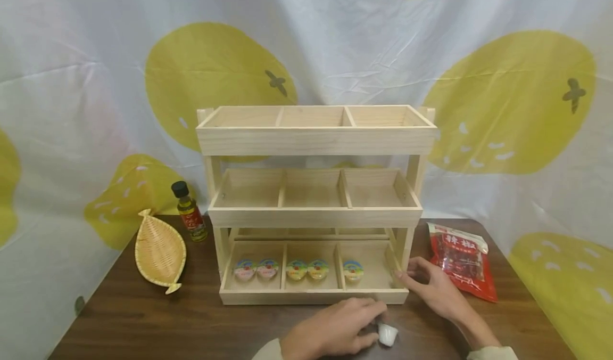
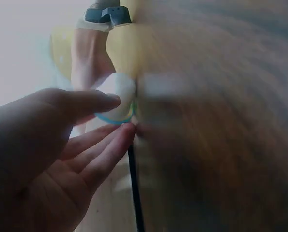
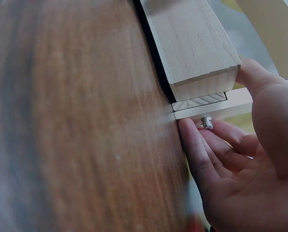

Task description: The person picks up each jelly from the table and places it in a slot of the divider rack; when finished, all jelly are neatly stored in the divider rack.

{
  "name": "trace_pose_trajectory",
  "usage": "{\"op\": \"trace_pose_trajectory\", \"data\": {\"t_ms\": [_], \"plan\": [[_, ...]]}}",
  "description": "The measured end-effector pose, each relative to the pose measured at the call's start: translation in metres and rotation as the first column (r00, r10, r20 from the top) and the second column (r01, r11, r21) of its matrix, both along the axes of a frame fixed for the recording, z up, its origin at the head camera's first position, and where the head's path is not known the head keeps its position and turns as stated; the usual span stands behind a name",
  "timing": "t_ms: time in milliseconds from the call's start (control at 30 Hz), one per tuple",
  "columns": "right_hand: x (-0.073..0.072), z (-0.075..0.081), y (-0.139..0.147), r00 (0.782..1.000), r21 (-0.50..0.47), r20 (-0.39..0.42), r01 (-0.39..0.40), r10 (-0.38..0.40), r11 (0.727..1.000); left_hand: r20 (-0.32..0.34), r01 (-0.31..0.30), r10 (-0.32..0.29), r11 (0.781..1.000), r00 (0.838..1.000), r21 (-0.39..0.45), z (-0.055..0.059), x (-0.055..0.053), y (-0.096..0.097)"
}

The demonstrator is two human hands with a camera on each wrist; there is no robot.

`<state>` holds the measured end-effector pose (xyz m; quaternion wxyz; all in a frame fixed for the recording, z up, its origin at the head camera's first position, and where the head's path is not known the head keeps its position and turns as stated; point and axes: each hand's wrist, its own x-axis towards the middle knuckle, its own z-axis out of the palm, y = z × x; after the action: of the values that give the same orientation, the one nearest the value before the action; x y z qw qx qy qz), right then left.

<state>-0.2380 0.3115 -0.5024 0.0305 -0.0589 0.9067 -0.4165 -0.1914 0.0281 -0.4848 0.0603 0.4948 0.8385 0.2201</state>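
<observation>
A small white jelly cup lies tilted at the table's front, right of my left hand. In the left wrist view my thumb crosses the cup and a fingertip meets its blue-edged lid, so the hand pinches it. My right hand grips the lower right side of the three-tier wooden shelf. In the right wrist view its thumb and fingers lie on opposite sides of the wood. Several jelly cups stand lid up in the bottom tray: pink, yellow, and a blue-and-orange one.
Right of the shelf lies a red bag of dried chillies. To its left are a dark-capped bottle and a leaf-shaped wicker basket. A patterned cloth hangs behind the brown table.
</observation>
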Motion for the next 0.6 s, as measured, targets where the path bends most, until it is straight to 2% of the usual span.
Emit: {"op": "trace_pose_trajectory", "data": {"t_ms": [167, 233, 367, 433, 500, 600], "plan": [[-0.0005, -0.0004, 0.0002, 1.000, -0.005, -0.003, -0.002, 0.002, 1.000, 0.061, 0.033, -0.035, 0.999, 0.998, 0.034, 0.0023, 0.0003, -0.0007], [-0.0006, -0.0002, 0.0001, 1.000, -0.003, -0.006, -0.004, 0.004, 1.000, 0.044, 0.033, -0.035, 0.999, 0.998, 0.037, 0.0014, 0.0015, 0.0004], [-0.0001, 0.0000, 0.0001, 1.000, -0.002, -0.014, -0.008, 0.008, 1.000, -0.058, 0.020, -0.017, 0.999, 0.998, 0.038, -0.0020, 0.0042, 0.0052], [0.0000, 0.0000, 0.0001, 1.000, -0.003, -0.019, -0.009, 0.009, 1.000, -0.088, 0.011, -0.007, 0.999, 0.996, 0.043, -0.0028, 0.0058, 0.0071], [0.0001, -0.0001, 0.0000, 1.000, -0.005, -0.022, -0.011, 0.011, 1.000, -0.092, 0.000, 0.004, 0.999, 0.996, 0.047, -0.0026, 0.0069, 0.0082], [0.0003, -0.0004, 0.0000, 1.000, -0.007, -0.022, -0.012, 0.012, 1.000, -0.060, -0.016, 0.020, 0.998, 0.998, 0.062, -0.0011, 0.0076, 0.0086]]}}
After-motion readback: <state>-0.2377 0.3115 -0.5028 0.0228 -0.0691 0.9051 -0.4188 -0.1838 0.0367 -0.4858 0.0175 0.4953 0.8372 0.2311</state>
